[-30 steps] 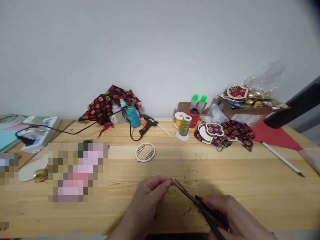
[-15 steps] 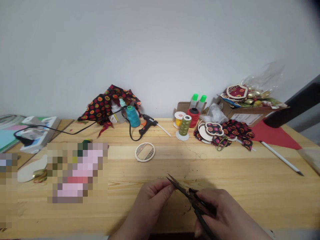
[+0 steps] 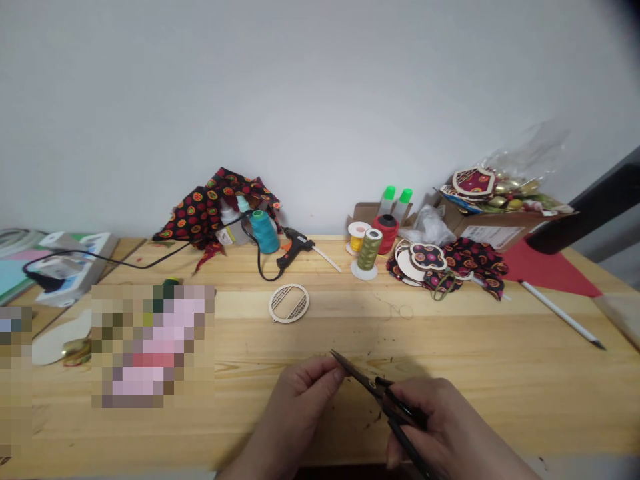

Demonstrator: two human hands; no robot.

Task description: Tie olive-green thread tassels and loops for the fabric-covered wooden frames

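Black-handled scissors (image 3: 376, 387) are in my right hand (image 3: 443, 423), their blades pointing up and to the left, nearly closed. The blade tips lie right at the fingertips of my left hand (image 3: 310, 397). That hand is pinched, thumb against forefinger; whatever is between them is too small or hidden to make out. Small dark scraps (image 3: 373, 420) lie on the wood beneath the blades. Beyond my hands rests an oval wooden frame (image 3: 289, 304) with lattice cut-outs.
At the back stand a black glue gun (image 3: 296, 250), a teal thread cone (image 3: 265, 232), an olive spool (image 3: 369, 253) and patterned fabric (image 3: 195, 212). To the right are fabric-covered wooden pieces (image 3: 427, 257), a cardboard box (image 3: 493, 233) and a white pencil (image 3: 560, 313). A power strip (image 3: 83, 270) sits left.
The scissor blades have closed from slightly apart to nearly together at my left fingertips. Both hands have stayed almost in place.
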